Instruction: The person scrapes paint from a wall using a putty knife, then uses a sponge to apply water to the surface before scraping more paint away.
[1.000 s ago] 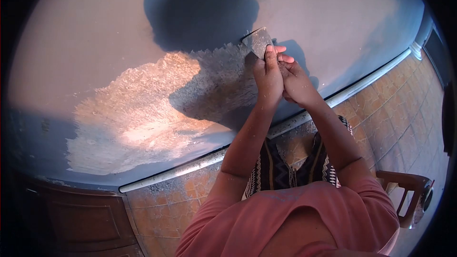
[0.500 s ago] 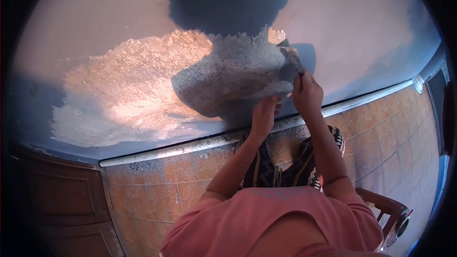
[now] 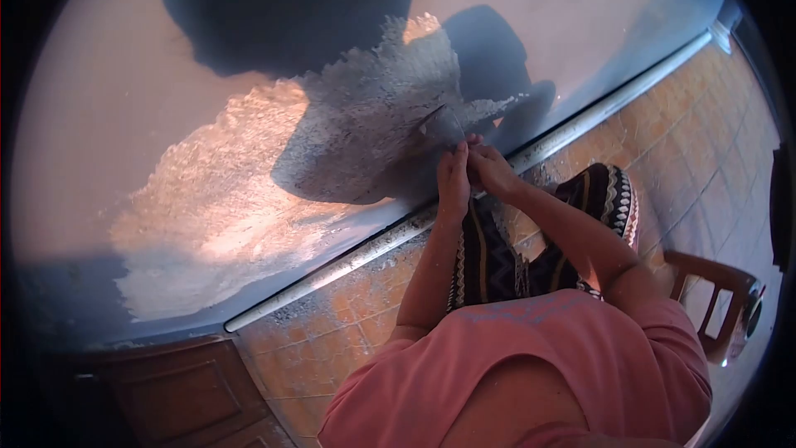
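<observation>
left hand (image 3: 453, 181) and right hand (image 3: 491, 171) sit pressed together, fingers curled tight round the scraper (image 3: 446, 124) handle. its blade juts just above the fingertips, long axis tilted up-left, edge on the wall (image 3: 108, 108).

1. Two hands: one left hand (image 3: 453, 182) and one right hand (image 3: 491, 170), close together
2. One scraper (image 3: 444, 123), the only tool in view
3. One wall (image 3: 124, 75), with one large rough patch (image 3: 249, 199) on it
4. Two dark shadows on the wall, one big shadow (image 3: 282, 8) and one small shadow (image 3: 489, 50)
5. One pale trim (image 3: 348, 261) at the wall's foot
6. One tiled floor (image 3: 705, 141)
7. One wooden chair (image 3: 713, 299)
8. One brown door (image 3: 166, 390)
9. One pink shirt (image 3: 539, 365)
</observation>
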`<act>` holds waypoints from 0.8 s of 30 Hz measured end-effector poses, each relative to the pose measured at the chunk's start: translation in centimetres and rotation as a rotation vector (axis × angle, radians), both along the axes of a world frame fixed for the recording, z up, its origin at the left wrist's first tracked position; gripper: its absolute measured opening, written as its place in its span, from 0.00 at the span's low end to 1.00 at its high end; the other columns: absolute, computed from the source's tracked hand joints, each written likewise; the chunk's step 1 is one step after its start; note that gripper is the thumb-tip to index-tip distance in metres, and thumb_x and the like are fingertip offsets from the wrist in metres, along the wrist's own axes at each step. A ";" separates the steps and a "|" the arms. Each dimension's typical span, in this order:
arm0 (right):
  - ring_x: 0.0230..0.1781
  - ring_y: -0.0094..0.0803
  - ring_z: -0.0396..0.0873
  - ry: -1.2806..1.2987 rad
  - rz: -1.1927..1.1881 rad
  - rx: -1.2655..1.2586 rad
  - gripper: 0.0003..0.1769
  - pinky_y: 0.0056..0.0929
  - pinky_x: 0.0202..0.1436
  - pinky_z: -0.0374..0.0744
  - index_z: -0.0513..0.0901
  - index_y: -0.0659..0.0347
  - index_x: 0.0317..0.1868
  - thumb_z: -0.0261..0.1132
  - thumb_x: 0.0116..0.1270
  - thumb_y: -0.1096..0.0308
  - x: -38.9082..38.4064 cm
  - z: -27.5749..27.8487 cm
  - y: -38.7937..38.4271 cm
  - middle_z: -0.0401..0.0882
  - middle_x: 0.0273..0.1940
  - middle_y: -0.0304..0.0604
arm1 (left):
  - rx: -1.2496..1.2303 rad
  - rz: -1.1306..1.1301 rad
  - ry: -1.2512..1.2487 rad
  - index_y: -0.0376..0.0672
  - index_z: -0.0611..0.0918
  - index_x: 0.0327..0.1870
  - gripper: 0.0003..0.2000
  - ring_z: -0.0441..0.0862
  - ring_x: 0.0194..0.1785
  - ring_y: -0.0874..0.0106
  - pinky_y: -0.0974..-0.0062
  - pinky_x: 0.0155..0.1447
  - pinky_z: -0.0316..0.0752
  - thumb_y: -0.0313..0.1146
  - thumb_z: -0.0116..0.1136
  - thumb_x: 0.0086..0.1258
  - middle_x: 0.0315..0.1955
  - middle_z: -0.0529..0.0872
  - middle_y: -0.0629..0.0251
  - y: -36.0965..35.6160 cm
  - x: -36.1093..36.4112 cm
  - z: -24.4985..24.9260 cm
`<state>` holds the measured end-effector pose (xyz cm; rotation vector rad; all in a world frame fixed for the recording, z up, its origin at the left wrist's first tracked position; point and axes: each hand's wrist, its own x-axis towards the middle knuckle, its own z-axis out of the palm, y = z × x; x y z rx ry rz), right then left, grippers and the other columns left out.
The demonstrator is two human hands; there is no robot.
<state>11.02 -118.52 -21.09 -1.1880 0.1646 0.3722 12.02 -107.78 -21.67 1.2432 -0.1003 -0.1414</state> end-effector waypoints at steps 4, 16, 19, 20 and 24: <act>0.29 0.25 0.75 -0.115 -0.099 -0.136 0.25 0.26 0.32 0.72 0.80 0.70 0.35 0.48 0.76 0.54 0.4 -2.3 0.0 0.77 0.27 0.40 | -0.024 -0.092 0.028 0.30 0.76 0.49 0.21 0.80 0.49 0.65 0.69 0.58 0.73 0.44 0.41 0.79 0.43 0.83 0.51 -1.0 1.4 -2.4; 0.57 0.50 0.74 -0.528 -0.279 -0.634 0.25 0.40 0.65 0.64 0.82 0.70 0.46 0.45 0.76 0.57 1.9 -4.2 0.0 0.81 0.47 0.59 | 0.115 0.108 -0.081 0.33 0.77 0.34 0.23 0.82 0.37 0.67 0.71 0.46 0.75 0.45 0.39 0.79 0.31 0.84 0.55 -2.8 2.4 -1.6; 0.55 0.49 0.75 -0.451 -0.122 -0.352 0.24 0.39 0.65 0.64 0.82 0.70 0.45 0.46 0.76 0.57 1.7 -2.1 -1.2 0.81 0.48 0.59 | 0.240 0.134 -0.132 0.33 0.78 0.32 0.24 0.83 0.35 0.68 0.72 0.44 0.75 0.45 0.37 0.80 0.28 0.85 0.57 -3.2 2.1 -1.3; 0.54 0.49 0.75 -0.458 -0.155 -0.381 0.24 0.39 0.64 0.65 0.82 0.70 0.44 0.47 0.76 0.57 1.3 -2.9 -0.9 0.81 0.47 0.58 | 0.269 0.134 -0.130 0.33 0.79 0.31 0.25 0.83 0.34 0.68 0.72 0.44 0.75 0.45 0.37 0.80 0.27 0.85 0.57 -3.2 2.0 -1.5; 0.50 0.46 0.76 -0.502 -0.211 -0.379 0.24 0.38 0.59 0.68 0.82 0.72 0.40 0.48 0.75 0.57 2.0 -2.3 -1.0 0.82 0.43 0.56 | 0.262 0.167 -0.149 0.33 0.79 0.31 0.25 0.84 0.35 0.67 0.72 0.45 0.75 0.45 0.36 0.80 0.29 0.85 0.56 -3.5 2.0 -1.4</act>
